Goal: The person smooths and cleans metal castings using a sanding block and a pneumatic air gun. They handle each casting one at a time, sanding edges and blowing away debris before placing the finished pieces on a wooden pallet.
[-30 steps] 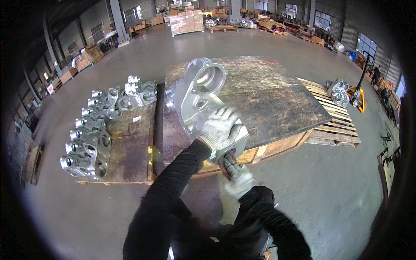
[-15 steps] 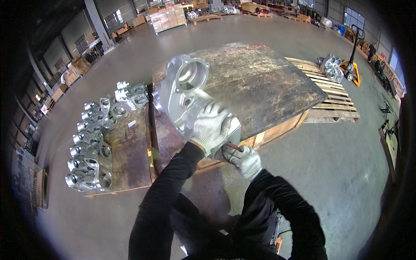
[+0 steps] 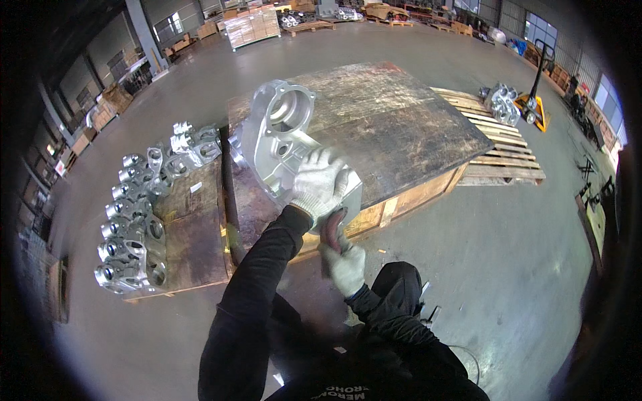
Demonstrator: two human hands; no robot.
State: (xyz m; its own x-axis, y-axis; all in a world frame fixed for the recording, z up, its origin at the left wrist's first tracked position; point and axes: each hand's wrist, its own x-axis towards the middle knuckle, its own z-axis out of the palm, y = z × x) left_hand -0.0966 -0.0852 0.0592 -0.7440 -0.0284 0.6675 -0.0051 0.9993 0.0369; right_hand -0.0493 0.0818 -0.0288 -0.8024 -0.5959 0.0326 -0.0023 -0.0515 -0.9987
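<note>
The white-gloved left grip (image 3: 319, 179) is clasping a silver, ring-ended metal casting (image 3: 261, 139). The white-gloved right grip (image 3: 346, 264) is grasping a dark-red, curved object (image 3: 332, 228) near its closer end.

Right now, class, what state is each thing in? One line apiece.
Left hand: gloved, laid on the casting.
Right hand: gloved, gripping a reddish item.
Casting: large bore open.
Reddish item: gripped, partly hidden.
Crate: top scuffed.
Pallet: partly loaded.
Pallet jack: handle upright.
Left castings: grouped, untouched.
</note>
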